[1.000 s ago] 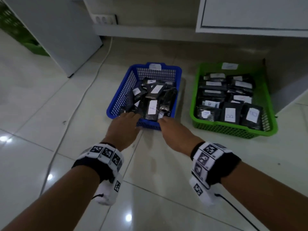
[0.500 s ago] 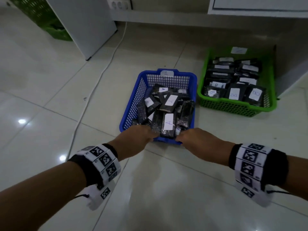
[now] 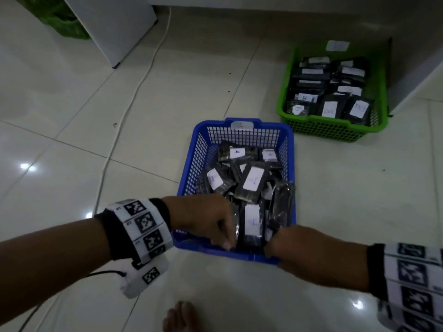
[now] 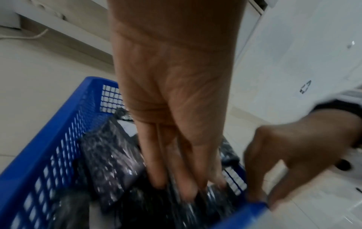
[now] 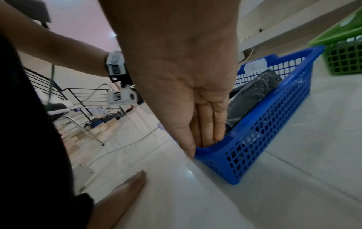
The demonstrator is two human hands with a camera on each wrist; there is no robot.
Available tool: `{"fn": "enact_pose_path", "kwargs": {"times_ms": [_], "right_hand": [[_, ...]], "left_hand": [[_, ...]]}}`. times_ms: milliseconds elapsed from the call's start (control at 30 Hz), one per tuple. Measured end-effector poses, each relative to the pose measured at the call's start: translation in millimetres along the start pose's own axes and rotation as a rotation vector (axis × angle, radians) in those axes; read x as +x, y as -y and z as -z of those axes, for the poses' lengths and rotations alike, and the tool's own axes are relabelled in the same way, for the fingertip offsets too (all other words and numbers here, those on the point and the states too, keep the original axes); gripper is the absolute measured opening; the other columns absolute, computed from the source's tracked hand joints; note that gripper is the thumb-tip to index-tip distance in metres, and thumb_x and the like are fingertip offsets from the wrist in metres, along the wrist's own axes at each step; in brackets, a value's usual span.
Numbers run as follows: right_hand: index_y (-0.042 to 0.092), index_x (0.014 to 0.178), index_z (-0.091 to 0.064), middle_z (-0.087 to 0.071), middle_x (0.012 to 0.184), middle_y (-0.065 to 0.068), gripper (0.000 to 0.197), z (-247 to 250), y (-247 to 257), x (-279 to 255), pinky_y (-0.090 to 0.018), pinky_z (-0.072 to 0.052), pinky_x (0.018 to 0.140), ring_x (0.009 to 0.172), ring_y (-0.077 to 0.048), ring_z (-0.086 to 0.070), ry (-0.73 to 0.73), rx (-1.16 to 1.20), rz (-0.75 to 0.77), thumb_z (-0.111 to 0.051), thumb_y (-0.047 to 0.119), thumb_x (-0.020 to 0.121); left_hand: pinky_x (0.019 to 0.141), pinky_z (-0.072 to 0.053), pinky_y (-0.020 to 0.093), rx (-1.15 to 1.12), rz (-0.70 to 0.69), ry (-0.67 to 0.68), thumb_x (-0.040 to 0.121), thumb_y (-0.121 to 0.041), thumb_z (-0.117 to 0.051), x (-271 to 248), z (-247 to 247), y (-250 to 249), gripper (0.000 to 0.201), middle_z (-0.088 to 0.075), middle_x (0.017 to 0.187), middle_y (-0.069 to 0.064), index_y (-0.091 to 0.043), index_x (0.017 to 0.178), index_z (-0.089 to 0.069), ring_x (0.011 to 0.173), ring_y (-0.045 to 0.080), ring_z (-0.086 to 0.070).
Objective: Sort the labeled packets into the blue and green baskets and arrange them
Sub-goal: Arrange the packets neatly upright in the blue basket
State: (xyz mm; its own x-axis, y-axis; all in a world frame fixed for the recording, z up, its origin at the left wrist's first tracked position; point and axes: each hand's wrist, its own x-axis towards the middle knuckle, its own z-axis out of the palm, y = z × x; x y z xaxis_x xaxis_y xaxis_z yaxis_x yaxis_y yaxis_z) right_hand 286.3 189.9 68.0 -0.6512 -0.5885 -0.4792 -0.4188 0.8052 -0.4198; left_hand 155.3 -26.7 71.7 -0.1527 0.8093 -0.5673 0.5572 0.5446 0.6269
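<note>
The blue basket [image 3: 191,164] [image 4: 49,147] [image 5: 274,124] stands on the floor tiles, heaped with black packets [image 3: 251,180] [image 4: 111,155] [image 5: 252,89] that carry white "A" labels. My left hand [image 3: 203,219] [image 4: 176,108] reaches over its near rim; the straight fingers dip in among the packets. My right hand [image 3: 299,248] [image 4: 293,147] [image 5: 186,77] pinches the near right corner of the rim, fingers inside and thumb outside. The green basket [image 3: 333,130] [image 5: 344,58] sits further off to the right, holding rows of packets labelled "B".
A white cable [image 3: 134,97] runs across the tiles to the left of the blue basket. A white cabinet [image 3: 112,22] and another green basket [image 3: 64,22] stand at the far left. A cabinet side [image 3: 417,56] flanks the green basket. My bare foot [image 3: 179,317] is near the bottom edge.
The blue basket has slid towards me, away from the green one. My left hand has left the near rim and its fingers now reach in among the packets.
</note>
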Motion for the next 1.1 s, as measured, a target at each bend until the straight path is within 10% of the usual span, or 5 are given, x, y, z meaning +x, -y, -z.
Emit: {"fn": "enact_pose_path", "kwargs": {"times_ms": [100,200,467,700,1100], "right_hand": [[0.014,0.092,-0.064,-0.063,0.092,-0.008,0.023,3.5,14.5,-4.9,-0.034,-0.044,0.072,0.084,-0.025,-0.059,0.018,0.046,0.057,-0.049,0.03,0.095],[0.016,0.071,-0.062,-0.051,0.061,0.007,0.035,33.4,6.9,9.0,-0.015,-0.033,0.057,0.052,-0.006,-0.046,-0.161,0.115,-0.004,-0.051,0.037,0.097],[0.005,0.094,-0.072,-0.071,0.091,-0.005,0.017,92.7,-105.1,64.4,-0.024,-0.05,0.071,0.082,-0.017,-0.065,-0.407,0.222,-0.378,-0.069,0.021,0.087],[0.014,0.118,-0.066,-0.067,0.104,-0.005,0.027,68.2,-119.2,85.9,-0.033,-0.052,0.079,0.09,-0.022,-0.064,-0.237,0.208,-0.259,-0.053,0.008,0.095],[0.016,0.116,-0.063,-0.063,0.101,-0.009,0.032,70.1,-126.1,95.8,-0.042,-0.051,0.081,0.088,-0.023,-0.059,-0.167,0.161,-0.253,-0.048,-0.001,0.095]], "left_hand": [[0.072,-0.052,0.01,0.009,0.012,-0.397,0.096,-0.032,-0.066,19.2,27.7,4.3,0.014,-0.07,0.084,-0.02,-0.027,0.105,-0.076,0.077,-0.007,-0.066],[0.079,-0.056,0.025,0.171,0.087,-0.639,0.096,-0.022,-0.06,40.4,57.0,27.5,0.026,-0.068,0.1,-0.014,-0.029,0.121,-0.065,0.085,0.0,-0.064],[0.113,-0.04,0.043,0.516,0.244,-0.245,0.093,-0.038,-0.063,90.1,87.2,76.9,0.075,-0.033,0.161,-0.005,-0.028,0.157,-0.027,0.143,0.02,-0.037],[0.101,-0.048,0.047,0.817,0.284,-0.299,0.091,-0.051,-0.06,98.6,79.8,85.2,0.076,-0.036,0.154,-0.004,-0.032,0.156,-0.025,0.133,0.024,-0.044],[0.082,-0.057,0.042,0.643,0.397,-0.327,0.088,-0.062,-0.061,85.4,88.9,100.7,0.059,-0.065,0.115,0.003,-0.021,0.129,-0.049,0.104,0.022,-0.061]]}}
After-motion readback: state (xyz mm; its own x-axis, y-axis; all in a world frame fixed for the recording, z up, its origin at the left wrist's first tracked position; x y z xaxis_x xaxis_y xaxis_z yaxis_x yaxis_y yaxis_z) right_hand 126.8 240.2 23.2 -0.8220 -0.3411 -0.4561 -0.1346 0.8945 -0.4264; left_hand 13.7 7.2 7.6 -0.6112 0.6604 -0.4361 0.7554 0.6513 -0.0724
